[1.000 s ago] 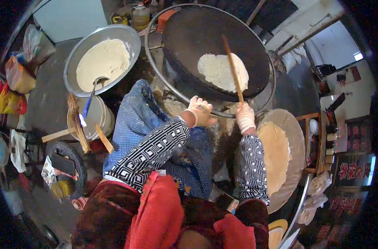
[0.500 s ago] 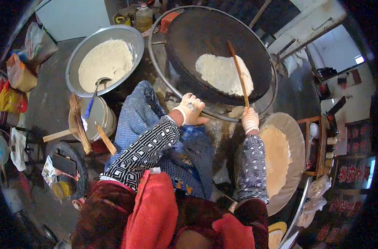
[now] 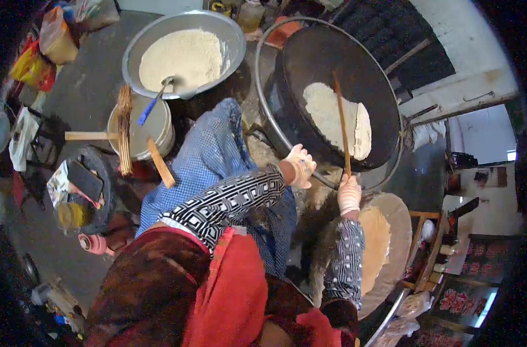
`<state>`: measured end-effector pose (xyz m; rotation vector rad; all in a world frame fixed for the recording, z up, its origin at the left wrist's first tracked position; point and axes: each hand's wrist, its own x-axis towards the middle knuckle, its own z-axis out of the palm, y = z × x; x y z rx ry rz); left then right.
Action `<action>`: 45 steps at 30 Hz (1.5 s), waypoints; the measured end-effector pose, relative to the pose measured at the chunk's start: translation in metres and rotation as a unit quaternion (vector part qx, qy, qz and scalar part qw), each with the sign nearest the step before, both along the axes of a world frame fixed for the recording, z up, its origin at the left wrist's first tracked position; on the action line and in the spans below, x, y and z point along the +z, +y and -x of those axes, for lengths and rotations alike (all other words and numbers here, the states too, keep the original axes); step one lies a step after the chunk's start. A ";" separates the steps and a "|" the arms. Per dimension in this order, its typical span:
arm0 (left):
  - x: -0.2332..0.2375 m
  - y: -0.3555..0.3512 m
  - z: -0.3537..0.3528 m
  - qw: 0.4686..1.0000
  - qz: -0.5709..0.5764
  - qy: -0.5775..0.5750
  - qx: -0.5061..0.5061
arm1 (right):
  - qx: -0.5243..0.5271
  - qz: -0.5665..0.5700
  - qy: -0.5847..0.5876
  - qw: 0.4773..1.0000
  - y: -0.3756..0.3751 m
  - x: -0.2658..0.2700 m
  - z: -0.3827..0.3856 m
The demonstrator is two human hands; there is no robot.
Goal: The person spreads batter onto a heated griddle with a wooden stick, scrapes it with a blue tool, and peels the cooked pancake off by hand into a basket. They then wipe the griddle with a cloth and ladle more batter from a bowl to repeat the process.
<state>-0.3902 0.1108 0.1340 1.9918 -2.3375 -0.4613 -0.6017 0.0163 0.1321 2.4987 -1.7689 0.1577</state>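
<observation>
My gloved right hand point(image 3: 349, 195) is wrapped round the lower end of a long thin wooden stick point(image 3: 341, 121). The stick lies across pale batter point(image 3: 327, 110) on a round dark griddle point(image 3: 310, 52), with a thicker ridge of batter along its right side. On the metal ring point(image 3: 268, 110) around the griddle rests my gloved left hand point(image 3: 301, 166), its fingers curled at the rim; what they grip, if anything, is hard to make out.
A metal basin point(image 3: 137, 46) of pale batter with a blue-handled ladle point(image 3: 150, 109) stands at upper left. Below it is a bucket point(image 3: 166, 136) with a bristle brush point(image 3: 124, 130) across it. Flat round sheets point(image 3: 374, 254) lie on a round tray point(image 3: 399, 231) at lower right.
The view has shifted and turned, so the griddle appears farther right. The batter's right edge now forms a thicker, separate-looking ridge beside the stick. My right hand still holds the stick.
</observation>
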 end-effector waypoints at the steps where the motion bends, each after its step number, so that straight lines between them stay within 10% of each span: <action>1: 0.001 -0.001 0.001 1.000 -0.014 -0.005 -0.009 | -0.002 -0.005 0.011 1.000 -0.006 -0.011 0.016; 10: 0.005 0.008 -0.016 0.999 0.017 -0.030 -0.029 | 0.112 0.024 -0.037 0.993 0.009 -0.009 0.013; 23: -0.001 0.010 -0.058 0.998 0.047 0.033 -0.024 | -0.089 0.003 -0.002 0.996 -0.040 0.003 0.023; 28: 0.008 0.012 -0.080 0.993 0.102 0.033 -0.041 | 0.140 -0.007 -0.049 0.989 0.004 0.000 0.011; 31: 0.003 0.031 -0.096 0.948 0.298 0.115 -0.003 | 0.081 0.070 -0.063 0.992 -0.028 -0.040 0.051; 33: 0.001 0.027 -0.096 0.962 0.265 0.061 0.023 | -0.038 0.402 0.045 0.914 -0.062 -0.073 0.062; 34: 0.002 0.026 -0.088 0.974 0.223 0.003 0.046 | 0.073 0.018 -0.119 0.990 -0.078 -0.050 0.074; 45: -0.008 0.013 -0.049 0.994 0.069 0.084 0.011 | 0.061 0.095 -0.016 0.993 -0.055 -0.020 0.036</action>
